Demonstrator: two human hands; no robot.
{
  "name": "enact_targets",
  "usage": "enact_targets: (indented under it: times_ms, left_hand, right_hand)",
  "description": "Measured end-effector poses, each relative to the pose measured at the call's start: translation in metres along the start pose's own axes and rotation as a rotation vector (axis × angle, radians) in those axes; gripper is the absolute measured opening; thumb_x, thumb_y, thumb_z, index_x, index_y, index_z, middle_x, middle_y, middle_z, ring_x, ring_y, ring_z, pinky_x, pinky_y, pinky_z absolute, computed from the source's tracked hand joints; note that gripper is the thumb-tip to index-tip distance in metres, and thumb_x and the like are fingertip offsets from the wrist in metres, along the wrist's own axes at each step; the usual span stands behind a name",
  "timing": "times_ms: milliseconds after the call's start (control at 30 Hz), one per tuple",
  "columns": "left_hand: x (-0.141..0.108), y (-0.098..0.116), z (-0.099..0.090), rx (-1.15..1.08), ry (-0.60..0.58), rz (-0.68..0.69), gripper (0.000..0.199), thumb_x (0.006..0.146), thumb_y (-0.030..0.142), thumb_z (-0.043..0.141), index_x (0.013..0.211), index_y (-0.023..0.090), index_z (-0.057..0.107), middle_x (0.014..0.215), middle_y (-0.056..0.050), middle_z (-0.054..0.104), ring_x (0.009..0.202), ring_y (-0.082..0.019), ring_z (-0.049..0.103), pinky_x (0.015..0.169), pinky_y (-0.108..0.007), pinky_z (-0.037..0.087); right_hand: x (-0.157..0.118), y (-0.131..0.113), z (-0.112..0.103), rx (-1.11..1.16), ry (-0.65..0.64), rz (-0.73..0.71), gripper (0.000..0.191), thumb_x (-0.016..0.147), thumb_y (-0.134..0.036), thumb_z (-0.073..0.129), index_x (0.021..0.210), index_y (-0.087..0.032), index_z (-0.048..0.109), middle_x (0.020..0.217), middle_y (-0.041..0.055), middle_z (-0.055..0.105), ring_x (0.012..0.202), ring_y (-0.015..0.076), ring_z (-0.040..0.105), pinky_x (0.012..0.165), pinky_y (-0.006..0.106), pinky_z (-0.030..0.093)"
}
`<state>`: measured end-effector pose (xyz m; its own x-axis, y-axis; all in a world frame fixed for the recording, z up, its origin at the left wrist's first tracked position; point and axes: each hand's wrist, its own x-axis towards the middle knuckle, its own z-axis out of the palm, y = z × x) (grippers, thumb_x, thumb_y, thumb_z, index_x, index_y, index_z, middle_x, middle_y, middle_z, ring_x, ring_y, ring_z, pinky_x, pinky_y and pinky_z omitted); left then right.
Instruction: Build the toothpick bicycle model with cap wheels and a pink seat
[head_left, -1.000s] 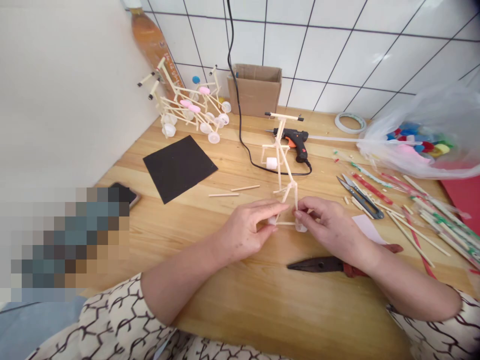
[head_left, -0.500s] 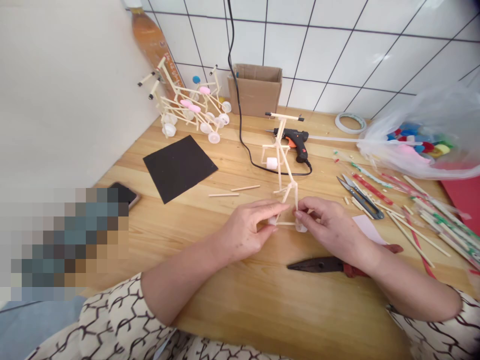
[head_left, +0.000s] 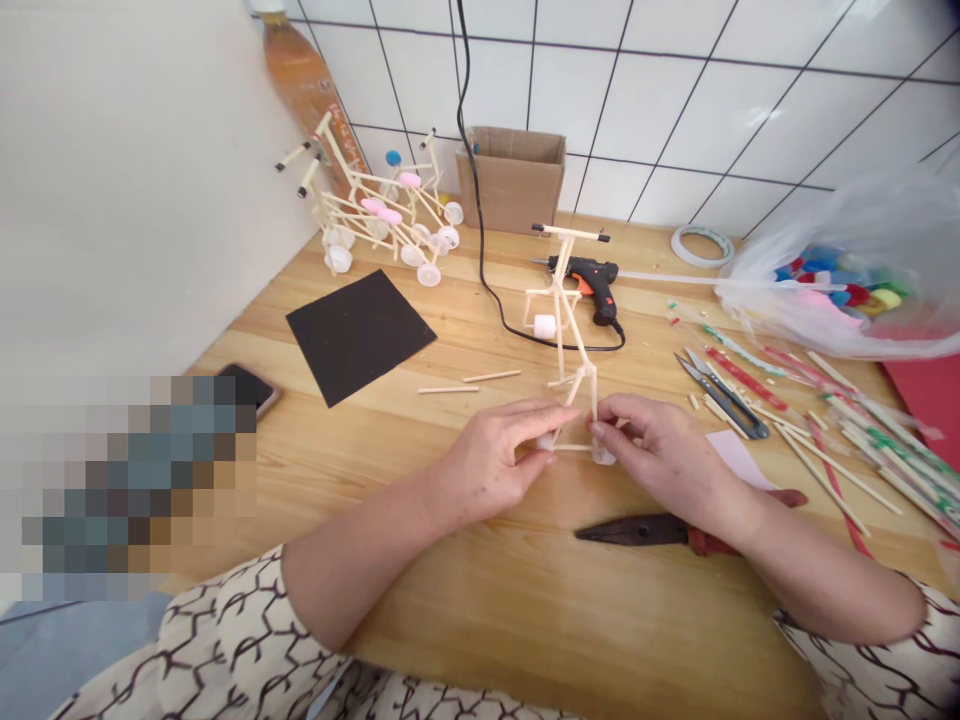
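Table [head_left: 525, 610]: stick tricycle [head_left: 557, 286] mid, glue gun [head_left: 598, 286] just behind, cardboard box [head_left: 517, 195] farther back by the wall. Left side: bottle [head_left: 296, 75] behind stick models [head_left: 384, 214], square sheet [head_left: 360, 335] before them, phone [head_left: 260, 391] nearer the left edge. Right side: pliers [head_left: 645, 529] in front, snips [head_left: 725, 397] behind, tape roll [head_left: 701, 262] at back beside bag [head_left: 757, 310], caps [head_left: 855, 294] in bag.

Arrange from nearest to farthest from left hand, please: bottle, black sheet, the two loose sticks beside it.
1. Two loose sticks: just beyond the left hand.
2. Black sheet: farther out, to the left.
3. Bottle: far back left, by the tiled wall.
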<state>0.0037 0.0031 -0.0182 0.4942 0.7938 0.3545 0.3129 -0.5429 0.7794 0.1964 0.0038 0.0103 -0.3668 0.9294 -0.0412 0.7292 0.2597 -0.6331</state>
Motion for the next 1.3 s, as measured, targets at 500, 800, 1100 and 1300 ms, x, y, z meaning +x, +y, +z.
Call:
enact_targets:
  times_ms: [500, 800, 1100, 1300]
  left_hand:
    - [0.0, 0.0, 0.0007, -0.013, 0.006, -0.005, 0.041, 0.072, 0.0, 0.055, 0.111, 0.011, 0.062, 0.111, -0.01, 0.066, 0.102, -0.017, 0.062, 0.093, -0.029, 0.049]
    - [-0.0001, 0.0001, 0.0, -0.009, 0.003, 0.0, 0.041, 0.073, 0.001, 0.054, 0.112, 0.013, 0.061, 0.112, -0.009, 0.065, 0.102, -0.016, 0.062, 0.093, -0.03, 0.049]
    - [-0.0007, 0.0001, 0.0003, -0.005, 0.002, -0.014, 0.041, 0.073, 0.003, 0.055, 0.112, 0.015, 0.062, 0.112, -0.009, 0.065, 0.102, -0.017, 0.062, 0.093, -0.032, 0.05]
    - [-0.001, 0.0001, 0.0008, -0.013, 0.004, -0.032, 0.042, 0.073, 0.003, 0.056, 0.113, 0.017, 0.061, 0.113, -0.009, 0.065, 0.102, -0.017, 0.062, 0.092, -0.033, 0.05]
  right_hand:
    - [-0.0002, 0.0002, -0.0001, -0.003, -0.002, -0.005, 0.018, 0.083, -0.018, 0.045, 0.067, -0.018, 0.053, 0.058, -0.001, 0.053, 0.055, 0.0136, 0.05, 0.054, 0.024, 0.036]
    - [-0.0006, 0.0, 0.0006, 0.0, -0.002, 0.002, 0.018, 0.083, -0.017, 0.045, 0.067, -0.017, 0.053, 0.058, -0.0009, 0.053, 0.055, 0.0132, 0.05, 0.054, 0.024, 0.036]
    - [-0.0002, 0.0005, 0.0007, 0.01, 0.003, -0.002, 0.017, 0.083, -0.017, 0.045, 0.068, -0.017, 0.055, 0.059, -0.0007, 0.054, 0.056, 0.0133, 0.05, 0.054, 0.024, 0.036]
    - [-0.0014, 0.0012, 0.0003, 0.008, 0.0, 0.004, 0.017, 0.083, -0.018, 0.046, 0.069, -0.017, 0.055, 0.059, -0.0008, 0.054, 0.056, 0.0133, 0.05, 0.054, 0.024, 0.036]
